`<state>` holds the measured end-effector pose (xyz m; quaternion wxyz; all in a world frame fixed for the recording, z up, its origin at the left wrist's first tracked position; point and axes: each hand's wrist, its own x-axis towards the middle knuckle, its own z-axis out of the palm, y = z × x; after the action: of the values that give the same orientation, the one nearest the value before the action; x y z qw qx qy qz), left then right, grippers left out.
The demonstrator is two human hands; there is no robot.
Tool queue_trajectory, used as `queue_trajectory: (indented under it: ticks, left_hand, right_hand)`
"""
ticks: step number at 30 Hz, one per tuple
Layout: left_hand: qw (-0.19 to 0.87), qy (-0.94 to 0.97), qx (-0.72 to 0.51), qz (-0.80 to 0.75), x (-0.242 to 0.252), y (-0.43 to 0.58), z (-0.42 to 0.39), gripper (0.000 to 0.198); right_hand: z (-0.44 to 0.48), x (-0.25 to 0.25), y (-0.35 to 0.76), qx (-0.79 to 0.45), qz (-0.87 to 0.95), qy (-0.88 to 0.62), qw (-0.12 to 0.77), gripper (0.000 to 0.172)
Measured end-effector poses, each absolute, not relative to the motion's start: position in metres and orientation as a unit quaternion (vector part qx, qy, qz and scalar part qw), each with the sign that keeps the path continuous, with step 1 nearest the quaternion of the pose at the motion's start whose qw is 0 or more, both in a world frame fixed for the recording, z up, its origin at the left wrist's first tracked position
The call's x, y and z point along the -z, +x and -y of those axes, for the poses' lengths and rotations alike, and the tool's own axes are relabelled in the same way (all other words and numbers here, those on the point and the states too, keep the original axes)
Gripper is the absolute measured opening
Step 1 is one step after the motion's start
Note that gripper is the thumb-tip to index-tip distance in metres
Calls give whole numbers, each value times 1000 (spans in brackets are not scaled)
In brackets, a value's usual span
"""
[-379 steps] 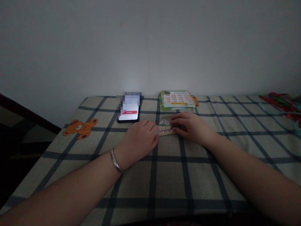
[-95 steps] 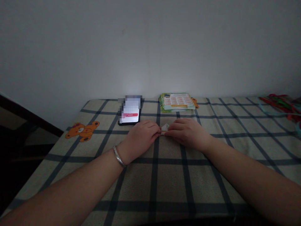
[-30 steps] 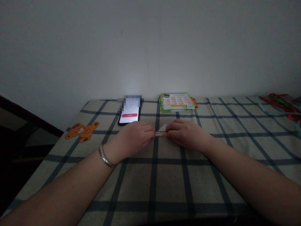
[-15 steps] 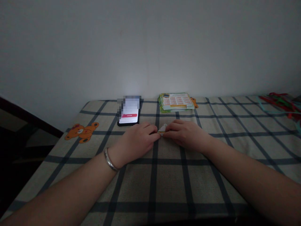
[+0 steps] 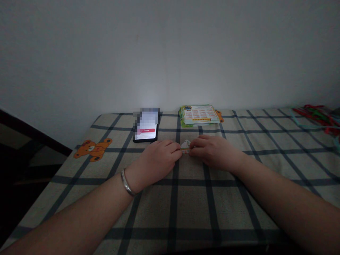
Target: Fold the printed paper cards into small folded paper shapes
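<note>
Between my two hands, low over the checked tablecloth, is a small piece of folded paper [image 5: 185, 145] with a white pointed top and a printed strip along its lower edge. My left hand [image 5: 162, 156], with a silver bangle at the wrist, pinches the paper's left end. The right end is between the closed fingers of my right hand [image 5: 212, 150]. Fingers on both sides hide much of the paper, so its full shape cannot be made out.
A lit phone [image 5: 146, 129] lies beyond my left hand. Against the wall sits a stack of printed sheets [image 5: 200, 115]. Red, green and pale blue strips [image 5: 318, 117] lie at the far right. The tablecloth [image 5: 148, 212] carries a teddy bear picture [image 5: 92, 149] at left.
My right hand has shifted slightly right, and the gap between my hands is a little wider. More of the paper's printed strip now shows along its lower edge.
</note>
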<state>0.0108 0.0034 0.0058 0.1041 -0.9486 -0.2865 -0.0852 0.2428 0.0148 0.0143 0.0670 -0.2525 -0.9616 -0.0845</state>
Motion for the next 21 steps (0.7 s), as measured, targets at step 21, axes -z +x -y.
queue_trajectory:
  ticks: [21]
  left_hand:
    - [92,-947,94,294,-6,11,-3,24]
  right_hand:
    - [-12,-30,263,45,950,-301,69,27]
